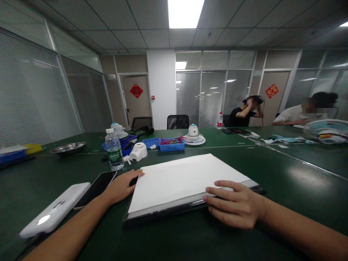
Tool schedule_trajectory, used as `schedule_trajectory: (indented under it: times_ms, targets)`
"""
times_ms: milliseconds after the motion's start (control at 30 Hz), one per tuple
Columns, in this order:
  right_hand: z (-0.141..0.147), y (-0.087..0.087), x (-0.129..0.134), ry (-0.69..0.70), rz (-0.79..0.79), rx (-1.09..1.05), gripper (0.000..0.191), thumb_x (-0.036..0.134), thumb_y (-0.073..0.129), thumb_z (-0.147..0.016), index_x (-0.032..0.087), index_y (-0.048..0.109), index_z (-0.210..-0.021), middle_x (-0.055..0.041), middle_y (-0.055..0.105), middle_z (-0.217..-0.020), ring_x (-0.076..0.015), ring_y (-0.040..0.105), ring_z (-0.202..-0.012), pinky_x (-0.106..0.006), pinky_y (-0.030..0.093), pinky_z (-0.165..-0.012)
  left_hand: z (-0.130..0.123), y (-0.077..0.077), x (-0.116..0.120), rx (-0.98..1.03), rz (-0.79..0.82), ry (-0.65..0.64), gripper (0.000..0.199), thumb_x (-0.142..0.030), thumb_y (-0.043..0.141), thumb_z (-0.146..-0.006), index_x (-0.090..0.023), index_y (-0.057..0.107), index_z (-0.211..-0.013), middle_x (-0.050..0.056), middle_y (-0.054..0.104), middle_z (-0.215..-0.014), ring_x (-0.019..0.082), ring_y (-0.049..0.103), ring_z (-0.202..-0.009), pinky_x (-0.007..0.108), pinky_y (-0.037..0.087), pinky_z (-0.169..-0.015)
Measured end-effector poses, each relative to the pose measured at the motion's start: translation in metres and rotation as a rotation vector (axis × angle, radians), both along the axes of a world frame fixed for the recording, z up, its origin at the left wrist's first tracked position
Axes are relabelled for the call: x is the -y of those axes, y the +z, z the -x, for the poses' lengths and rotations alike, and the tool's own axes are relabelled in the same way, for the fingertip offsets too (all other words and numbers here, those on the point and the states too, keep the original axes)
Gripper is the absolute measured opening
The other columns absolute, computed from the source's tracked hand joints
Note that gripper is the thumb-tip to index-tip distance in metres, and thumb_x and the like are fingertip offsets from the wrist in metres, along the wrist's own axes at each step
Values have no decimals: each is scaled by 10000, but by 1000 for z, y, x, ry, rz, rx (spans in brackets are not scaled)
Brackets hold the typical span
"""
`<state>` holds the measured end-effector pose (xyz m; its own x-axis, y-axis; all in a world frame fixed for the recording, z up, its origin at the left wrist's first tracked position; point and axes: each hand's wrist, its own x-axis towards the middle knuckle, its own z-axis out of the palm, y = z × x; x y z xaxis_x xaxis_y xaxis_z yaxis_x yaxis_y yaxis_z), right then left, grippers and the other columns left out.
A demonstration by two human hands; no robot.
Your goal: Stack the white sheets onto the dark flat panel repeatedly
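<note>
A large white sheet of paper lies on a dark-edged flat folder or board in front of me on the table. My left hand rests at its left edge, with the fingertips stretched onto the far left corner. My right hand lies over the near right edge, its fingers straight and apart on the paper's border. Neither hand is closed around anything. Beside my left forearm are a dark-screened phone and a glossy white device like a power bank.
A water bottle stands just beyond my left hand. Farther back are white fan parts, a blue tray of colourful small pieces, and a white fan base. A metal dish sits left. Two people sit across at the right, near a fan.
</note>
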<state>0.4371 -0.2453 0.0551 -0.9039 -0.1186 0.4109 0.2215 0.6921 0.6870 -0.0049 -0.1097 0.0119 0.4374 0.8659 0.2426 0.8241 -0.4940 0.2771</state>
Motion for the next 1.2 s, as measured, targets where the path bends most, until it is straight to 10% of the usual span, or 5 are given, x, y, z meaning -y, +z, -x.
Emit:
schedule_trajectory:
  times_ms: [300, 867, 1200]
  targets:
    - [5, -16, -12, -114, 222, 105, 286, 229, 530, -956, 156, 639, -1211, -133, 636, -1314, -220, 584, -1224, -397, 510, -997, -1, -6, -5, 6, -115, -80, 493, -447, 469, -920, -288, 581, -1373, -10, 460, -1528, 242, 411, -1423, 426, 272, -1212]
    - [-1, 2, -1, -87, 57, 37, 273, 179, 545, -937, 137, 675, -1174, -120, 660, -1275, -267, 609, -1166, -374, 555, -803, -13, 7, 10, -21, -265, -142, 427, -327, 426, -956, -261, 620, -1331, 20, 592, -1418, 223, 561, -1301, 409, 383, -1156]
    - [-17, 4, -12, -258, 201, -414, 290, 65, 564, -892, 139, 635, -1163, -101, 699, -1009, -184, 655, -944, -298, 544, -787, -33, 8, 19, 33, -263, -204, 434, -304, 448, -938, -290, 606, -1342, -1, 616, -1391, 226, 585, -1276, 431, 430, -1125]
